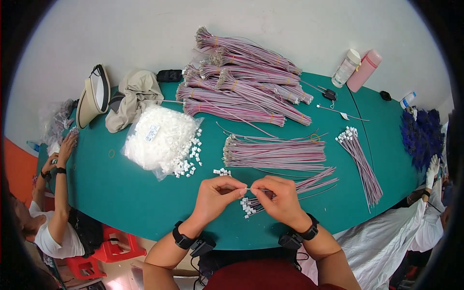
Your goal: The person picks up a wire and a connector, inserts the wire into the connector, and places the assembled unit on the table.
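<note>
My left hand (pixel 218 195) and my right hand (pixel 279 197) meet fingertip to fingertip above the near part of the table. My right thumb and forefinger pinch a thin wire (pixel 249 189), whose end reaches my left fingertips. My left hand is closed in a pinch too; whatever sits between its fingers is too small to make out. Under and beside my right hand lies a small bunch of grey and pink wires with white connectors (pixel 247 207). Just beyond my hands are a few loose white connectors (pixel 222 172) and a spread bundle of wires (pixel 275 152).
A clear bag of white connectors (pixel 157 137) spills at the left. Tied wire bundles (pixel 241 84) pile up at the back; a finished-looking bunch (pixel 361 169) lies right. Bottles (pixel 365 70), a visor (pixel 92 96) and blue wires (pixel 421 137) edge the green table (pixel 193 227). People work at both sides.
</note>
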Demonstrator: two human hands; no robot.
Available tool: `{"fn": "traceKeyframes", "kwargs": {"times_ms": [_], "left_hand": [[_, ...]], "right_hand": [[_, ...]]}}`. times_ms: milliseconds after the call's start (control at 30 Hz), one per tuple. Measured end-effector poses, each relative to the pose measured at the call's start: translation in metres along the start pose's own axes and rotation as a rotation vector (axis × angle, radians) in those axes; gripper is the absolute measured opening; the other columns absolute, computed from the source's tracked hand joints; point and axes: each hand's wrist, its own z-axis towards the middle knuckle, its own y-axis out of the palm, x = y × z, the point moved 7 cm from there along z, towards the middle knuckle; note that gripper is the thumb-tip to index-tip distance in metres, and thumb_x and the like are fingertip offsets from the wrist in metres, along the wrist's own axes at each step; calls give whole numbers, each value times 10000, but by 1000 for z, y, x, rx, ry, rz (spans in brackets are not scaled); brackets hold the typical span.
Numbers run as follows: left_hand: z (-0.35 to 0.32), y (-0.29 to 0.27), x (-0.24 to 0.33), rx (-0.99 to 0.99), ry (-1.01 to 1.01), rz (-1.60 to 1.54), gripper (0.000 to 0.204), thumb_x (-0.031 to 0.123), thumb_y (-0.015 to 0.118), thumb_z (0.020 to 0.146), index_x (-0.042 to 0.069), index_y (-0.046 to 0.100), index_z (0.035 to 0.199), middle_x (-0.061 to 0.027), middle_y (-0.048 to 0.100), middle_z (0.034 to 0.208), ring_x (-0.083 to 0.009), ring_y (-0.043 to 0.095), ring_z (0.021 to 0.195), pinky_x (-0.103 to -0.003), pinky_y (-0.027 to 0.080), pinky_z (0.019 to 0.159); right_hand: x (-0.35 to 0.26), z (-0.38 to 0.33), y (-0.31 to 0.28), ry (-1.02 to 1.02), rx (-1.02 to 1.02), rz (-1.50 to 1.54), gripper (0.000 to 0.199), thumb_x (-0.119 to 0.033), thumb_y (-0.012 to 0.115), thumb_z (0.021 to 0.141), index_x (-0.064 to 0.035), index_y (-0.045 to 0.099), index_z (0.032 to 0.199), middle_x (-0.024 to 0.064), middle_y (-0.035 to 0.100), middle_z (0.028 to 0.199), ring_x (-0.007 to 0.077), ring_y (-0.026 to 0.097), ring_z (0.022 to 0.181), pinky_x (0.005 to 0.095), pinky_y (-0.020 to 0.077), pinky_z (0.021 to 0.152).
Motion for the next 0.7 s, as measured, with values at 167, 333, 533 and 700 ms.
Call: {"fn": "traceKeyframes", "kwargs": {"times_ms": [167,333,533,700], "left_hand": [[-1,2,1,-6,19,16,127,7,728,855,-23,717,979,-77,724,889,-100,674,816,-230,551,753],[0,2,-3,-28,-20,-15,134,5,716,865,-27,711,994,-87,723,901,-113,680,819,-242,559,753],[0,3,-3,-16,-51,-89,137,12,704,877,-33,704,1007,-94,723,902,-124,687,822,-248,562,756],[1,2,-5,-14,-45,-75,140,16,701,882,-33,702,1012,-94,725,899,-123,688,824,-243,558,760]], "right_hand": [[1,-1,1,6,0,12,55,2,696,829,-17,681,878,46,609,706,107,527,532,234,395,462],[3,-2,2,13,8,1,53,1,698,829,-12,681,878,49,618,712,104,533,542,236,399,465],[5,-1,2,51,8,42,49,4,694,831,-6,677,876,54,625,718,110,537,548,240,400,467],[1,-1,3,19,13,-3,53,10,687,833,-5,670,881,62,626,721,126,540,550,248,395,466]]}}
